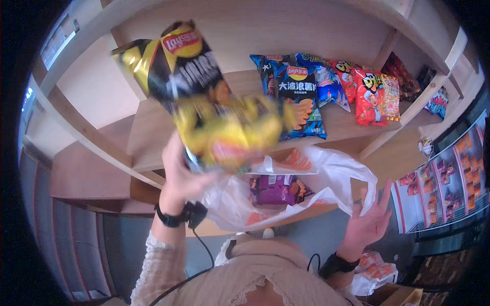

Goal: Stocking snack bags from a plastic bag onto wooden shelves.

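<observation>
My left hand [183, 176] holds black and yellow Lay's chip bags [187, 69] from below, on their left side. They are raised in front of a wooden shelf, and motion blurs the lower one [233, 134]. Where the hand meets the packaging is partly hidden. The left side of a white plastic carrier bag [226, 199] hangs close to this hand. My right hand [369, 222] has the carrier bag's handle loop hooked at its thumb, with other fingers spread. The bag's mouth gapes, showing a purple snack packet [271, 189] inside.
Blue Lay's bags [296, 88] and red snack packets [369, 95] stand on the wooden shelf [337, 130]. Upright posts flank it. A display rack of snacks [444, 179] stands at right. Another white plastic bag [377, 271] lies low right, above an open cardboard box [402, 296].
</observation>
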The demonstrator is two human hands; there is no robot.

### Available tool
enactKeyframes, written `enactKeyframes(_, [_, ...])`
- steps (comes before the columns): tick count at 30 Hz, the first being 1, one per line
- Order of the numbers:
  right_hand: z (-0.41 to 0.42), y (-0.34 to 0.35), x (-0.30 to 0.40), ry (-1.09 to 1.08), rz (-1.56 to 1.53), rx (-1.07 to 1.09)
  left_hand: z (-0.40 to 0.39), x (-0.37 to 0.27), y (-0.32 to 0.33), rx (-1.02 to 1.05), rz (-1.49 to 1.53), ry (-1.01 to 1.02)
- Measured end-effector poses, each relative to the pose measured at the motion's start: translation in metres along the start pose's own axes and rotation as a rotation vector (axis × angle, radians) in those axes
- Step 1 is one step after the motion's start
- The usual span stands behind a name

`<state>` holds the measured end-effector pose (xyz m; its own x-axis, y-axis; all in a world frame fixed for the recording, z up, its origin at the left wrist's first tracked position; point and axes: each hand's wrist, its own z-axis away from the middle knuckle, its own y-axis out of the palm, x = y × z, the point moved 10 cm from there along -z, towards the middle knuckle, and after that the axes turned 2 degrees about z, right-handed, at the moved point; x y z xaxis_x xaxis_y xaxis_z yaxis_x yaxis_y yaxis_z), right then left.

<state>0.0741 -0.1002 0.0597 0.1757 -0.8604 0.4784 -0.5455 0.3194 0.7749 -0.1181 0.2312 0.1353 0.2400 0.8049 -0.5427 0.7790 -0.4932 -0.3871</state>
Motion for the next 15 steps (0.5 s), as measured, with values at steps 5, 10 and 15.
enactKeyframes(5, [-0.007,0.019,-0.014,0.114,-0.305,0.154,0.088,-0.07,0.081,0.223,-0.243,0.676])
enactKeyframes(10, [-0.008,0.0,-0.031,0.194,-0.161,-0.071,0.152,-0.034,0.187,0.819,-0.284,0.639])
enactKeyframes(15, [-0.002,0.012,-0.038,0.251,-0.366,0.076,0.195,0.044,0.22,1.42,-0.353,0.126])
